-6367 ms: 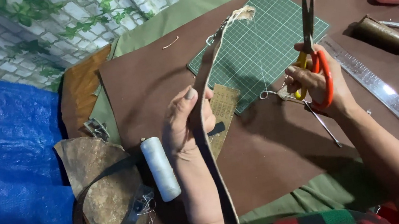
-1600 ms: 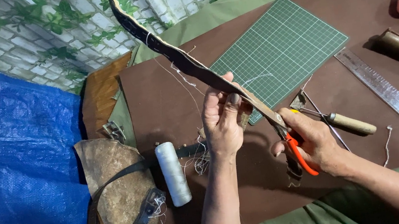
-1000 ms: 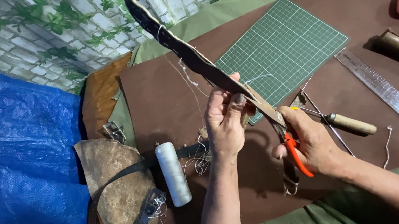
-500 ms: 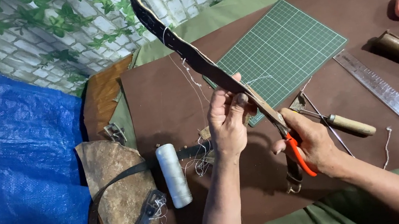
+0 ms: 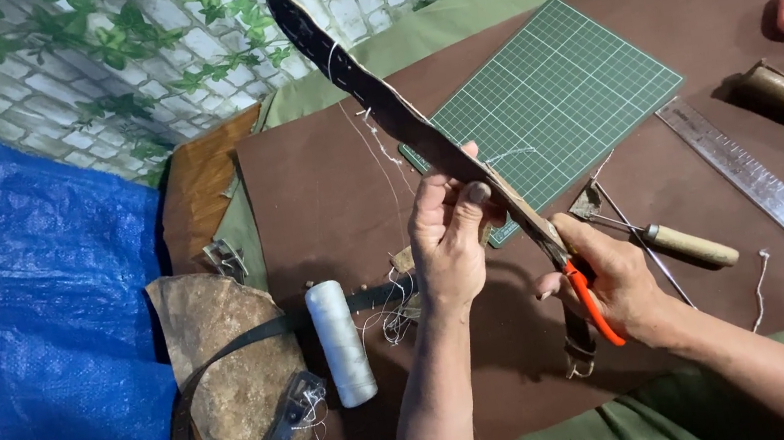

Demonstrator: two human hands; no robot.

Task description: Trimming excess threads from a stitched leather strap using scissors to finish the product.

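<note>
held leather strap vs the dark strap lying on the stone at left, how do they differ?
The leather strap is lifted off the table, pinched by the left hand, with the right hand working orange-handled scissors at it. The dark strap lies untouched, curved over the stone. The held one looks wider, with loose threads hanging. Both are long, narrow and dark.

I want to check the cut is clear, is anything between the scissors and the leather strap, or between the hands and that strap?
Nothing visible is. The left hand grips the leather strap directly, and the right hand holds the orange-handled scissors right against the strap's lower part. Loose threads hang off the strap only.
</note>
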